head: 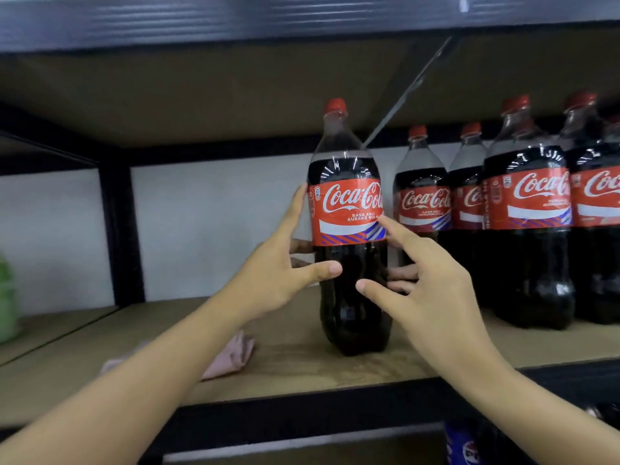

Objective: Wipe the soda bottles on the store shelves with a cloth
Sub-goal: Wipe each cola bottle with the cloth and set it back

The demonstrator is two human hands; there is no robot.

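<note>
A large Coca-Cola bottle (349, 229) with a red cap stands upright on the wooden shelf (335, 374), apart from the other bottles. My left hand (281, 266) holds its left side, with the thumb on the dark front, the index finger along the label's edge and the other fingers behind. My right hand (429, 283) holds the right side, with the index fingertip on the label, the thumb on the front and the other fingers reaching behind. A pink cloth (235, 354) lies crumpled on the shelf, partly hidden under my left forearm.
Several more Coca-Cola bottles (530, 213) stand in rows at the right. A black upright post (117, 229) divides the shelf at the left, and a green object (6, 297) sits beyond it. The upper shelf hangs low overhead. A blue Pepsi bottle (469, 448) shows below.
</note>
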